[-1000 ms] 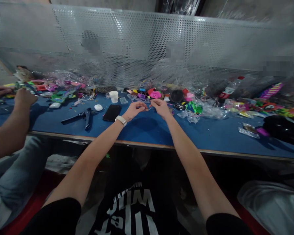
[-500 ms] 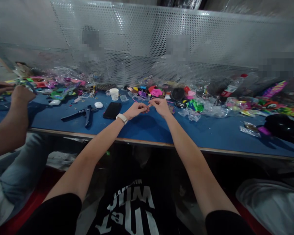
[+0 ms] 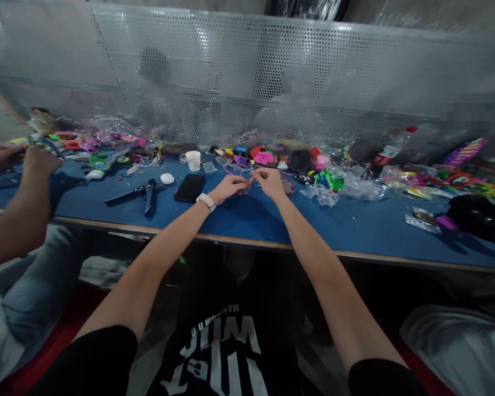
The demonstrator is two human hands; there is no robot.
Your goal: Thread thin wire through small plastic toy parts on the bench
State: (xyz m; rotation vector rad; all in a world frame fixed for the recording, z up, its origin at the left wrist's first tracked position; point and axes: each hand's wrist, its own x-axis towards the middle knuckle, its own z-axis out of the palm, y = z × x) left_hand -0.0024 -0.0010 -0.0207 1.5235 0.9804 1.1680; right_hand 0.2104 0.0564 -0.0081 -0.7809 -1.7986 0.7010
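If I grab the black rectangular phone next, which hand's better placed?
Likely your left hand: the phone lies to its left, while your right hand is farther off. Both seem to pinch something tiny.

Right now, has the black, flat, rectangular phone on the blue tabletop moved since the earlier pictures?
No. Judged against the blue tabletop's brown front edge, the black rectangular phone lies where it did, showing no visible shift.

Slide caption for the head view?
Left hand and right hand pinch a tiny piece above the blue table, black phone to the left.
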